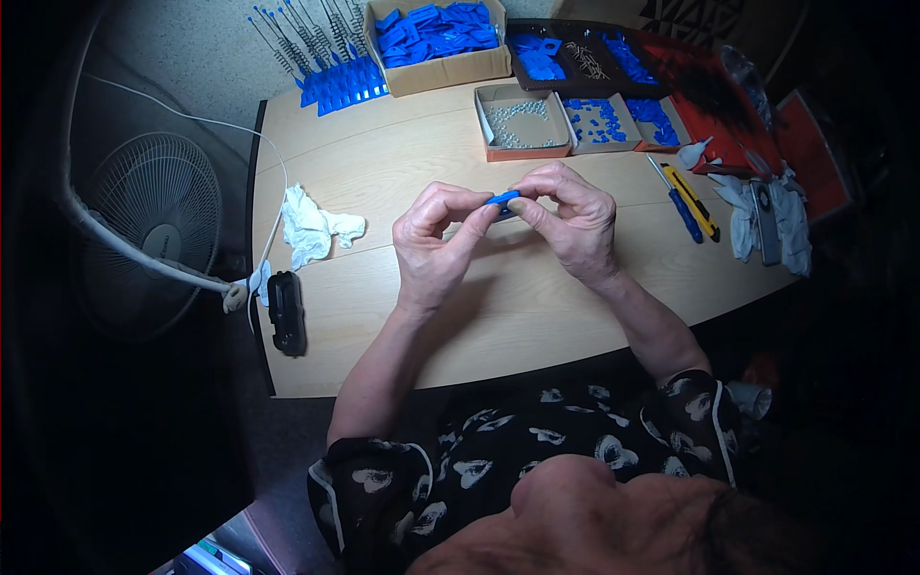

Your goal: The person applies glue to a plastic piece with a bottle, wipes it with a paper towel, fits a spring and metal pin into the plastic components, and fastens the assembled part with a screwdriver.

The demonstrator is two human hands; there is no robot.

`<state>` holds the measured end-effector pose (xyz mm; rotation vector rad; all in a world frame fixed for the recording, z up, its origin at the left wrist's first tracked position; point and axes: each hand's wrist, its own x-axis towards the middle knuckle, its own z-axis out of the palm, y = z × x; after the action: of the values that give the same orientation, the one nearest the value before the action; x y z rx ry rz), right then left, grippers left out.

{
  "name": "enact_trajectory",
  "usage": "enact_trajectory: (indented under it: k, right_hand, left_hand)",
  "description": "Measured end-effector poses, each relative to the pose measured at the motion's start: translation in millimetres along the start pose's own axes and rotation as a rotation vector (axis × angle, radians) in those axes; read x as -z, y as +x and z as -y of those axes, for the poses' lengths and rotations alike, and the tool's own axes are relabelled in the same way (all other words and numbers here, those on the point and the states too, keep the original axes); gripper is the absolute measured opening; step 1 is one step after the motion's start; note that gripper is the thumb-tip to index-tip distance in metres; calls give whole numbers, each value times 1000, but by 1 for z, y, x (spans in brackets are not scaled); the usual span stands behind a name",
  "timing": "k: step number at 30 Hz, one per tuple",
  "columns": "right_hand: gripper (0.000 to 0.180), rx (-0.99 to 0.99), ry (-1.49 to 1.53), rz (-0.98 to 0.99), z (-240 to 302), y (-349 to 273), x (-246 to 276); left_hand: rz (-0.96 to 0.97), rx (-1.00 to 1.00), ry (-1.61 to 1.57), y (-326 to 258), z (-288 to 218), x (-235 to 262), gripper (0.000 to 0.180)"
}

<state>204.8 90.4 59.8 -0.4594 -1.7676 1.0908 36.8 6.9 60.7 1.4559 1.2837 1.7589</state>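
Above the middle of the table, both my hands pinch one small blue plastic part (504, 199) between thumbs and fingertips. My left hand (439, 230) grips its left end. The other end is in the fingers of my right hand (571, 218). Fingertips cover much of the part, so its exact shape is hidden. Beyond the hands stands an open box of small clear or silvery beads (522, 123). To its right are shallow boxes of small blue pieces (596, 121) and more blue parts (652, 123).
A carton of blue parts (439, 43) stands at the back beside a rack of spring-like rods (335, 81). At right lie a screwdriver (682, 206), a yellow cutter knife (698, 206) and cloths (792, 225). Left are a white cloth (311, 228), a black case (286, 313) and a fan (158, 230).
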Motion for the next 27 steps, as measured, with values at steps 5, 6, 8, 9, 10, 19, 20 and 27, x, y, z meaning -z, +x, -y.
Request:
enact_trajectory:
  k: [5, 6, 8, 9, 10, 19, 20, 27]
  right_hand:
    - [17, -375, 294, -7, -3, 1, -5]
    - [17, -379, 295, -5, -3, 1, -3]
    - [15, -554, 323, 104, -5, 0, -1]
    - [15, -559, 324, 109, -6, 0, 0]
    - [15, -559, 333, 105, -7, 0, 0]
    - [16, -676, 496, 95, -8, 3, 3]
    - [16, -714, 613, 81, -9, 4, 5]
    - [17, -719, 747, 111, -15, 3, 8]
  left_hand:
    - [-58, 368, -173, 1, 6, 3, 13]
    - [-73, 433, -215, 3, 7, 5, 14]
    - [-89, 500, -223, 4, 11, 8, 16]
    - [-90, 549, -274, 4, 12, 8, 17]
    - [-91, 599, -325, 5, 13, 8, 17]
    - [2, 741, -473, 7, 13, 17, 20]
    - [5, 737, -478, 8, 12, 16, 20]
    - [112, 704, -540, 6, 2, 13, 33]
